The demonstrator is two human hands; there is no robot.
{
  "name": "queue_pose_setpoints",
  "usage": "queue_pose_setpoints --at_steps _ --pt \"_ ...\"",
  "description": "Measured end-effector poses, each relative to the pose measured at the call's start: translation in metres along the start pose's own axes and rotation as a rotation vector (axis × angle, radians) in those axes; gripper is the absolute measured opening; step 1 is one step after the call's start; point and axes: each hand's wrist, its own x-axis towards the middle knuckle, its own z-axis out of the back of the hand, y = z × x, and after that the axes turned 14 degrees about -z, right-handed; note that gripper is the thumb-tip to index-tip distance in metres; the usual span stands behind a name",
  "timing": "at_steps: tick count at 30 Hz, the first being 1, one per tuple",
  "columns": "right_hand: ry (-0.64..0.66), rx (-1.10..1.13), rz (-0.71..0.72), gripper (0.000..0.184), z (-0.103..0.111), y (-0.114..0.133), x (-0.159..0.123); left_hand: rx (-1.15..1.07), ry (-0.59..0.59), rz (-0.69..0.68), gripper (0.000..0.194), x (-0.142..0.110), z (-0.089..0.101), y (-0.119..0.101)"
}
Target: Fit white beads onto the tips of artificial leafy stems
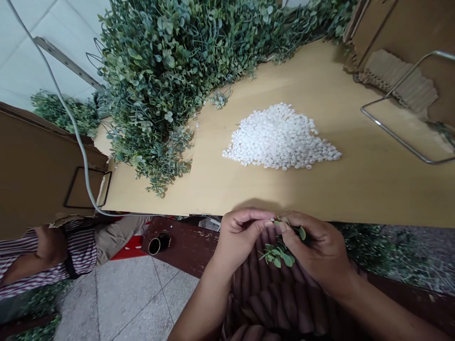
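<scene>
Brown ribbed clothing (280, 298) on the lap, hands just above it by the table edge. Right hand (316, 253) grips a green sprig (279, 255), leaves hanging over the lap; left hand (240, 237) pinches a tiny white bit (272, 219) at the sprig's upper end, too small for me to identify. White pieces (279, 137) piled on the table (355, 199) beyond; foliage heap (170, 61) left.

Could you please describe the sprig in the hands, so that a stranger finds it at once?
Start at the table, at its near edge below the white pile. There the left hand meets the right hand, which holds the sprig. Unlike the greenery heap, it is small and held.
</scene>
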Motion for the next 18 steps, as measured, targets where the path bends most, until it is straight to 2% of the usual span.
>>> queue_pose_setpoints --at_steps 6,12,18 --pt "0.007 -0.027 0.035 0.02 0.0009 -0.0002 -0.0002 -0.017 0.027 0.016 0.002 0.0007 -0.0001 0.0038" --pt "0.031 0.031 0.006 0.018 0.002 0.0019 0.0008 0.015 0.014 0.089 0.011 0.0008 0.0006 0.0019" --pt "0.037 0.066 -0.002 0.018 0.0035 0.0039 0.0042 -0.015 0.026 0.054 0.005 0.0012 0.0015 -0.0003"
